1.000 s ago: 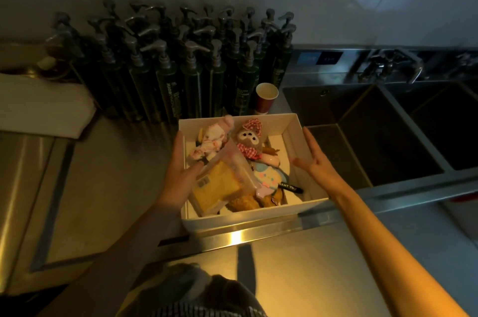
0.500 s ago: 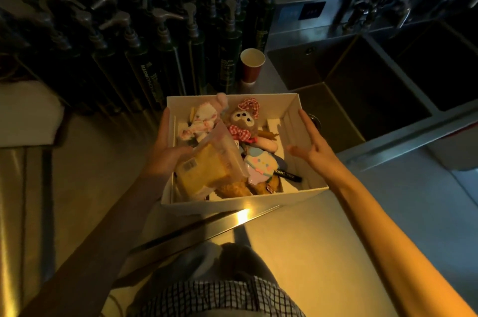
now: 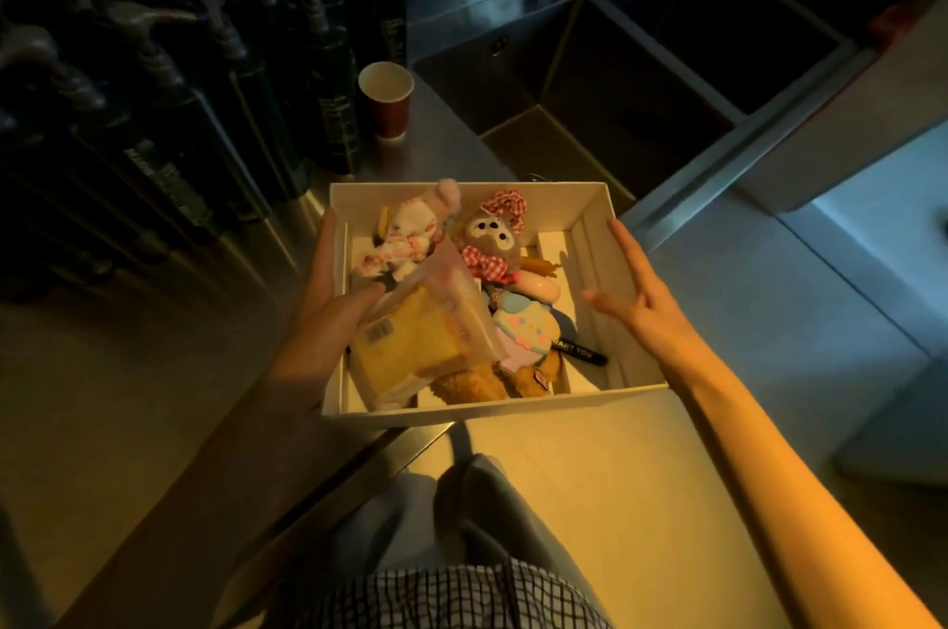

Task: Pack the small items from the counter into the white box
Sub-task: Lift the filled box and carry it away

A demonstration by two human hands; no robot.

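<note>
The white box [image 3: 554, 202] sits between my two hands, its near side past the steel counter's front edge. My left hand [image 3: 318, 320] grips the left wall, thumb inside over a clear packet with yellow contents [image 3: 410, 346]. With straight fingers, my right hand [image 3: 646, 300] lies against the right wall, its thumb spread over the inside. Inside lie a brown plush with a red gingham bow [image 3: 492, 243], a white and pink plush [image 3: 405, 238], a pastel blue charm [image 3: 523, 331], a tan plush [image 3: 482, 382] and a black strap [image 3: 579, 352].
Several dark pump bottles [image 3: 179, 89] crowd the counter's back left. A red paper cup [image 3: 387, 100] stands just behind the box. A deep steel sink [image 3: 590, 100] with a tap lies to the back right. Bare steel counter [image 3: 128, 372] stretches to the left.
The box has come toward me, away from the bottles and cup and over the counter's front edge, with both hands still at its side walls. My view has tilted further down.
</note>
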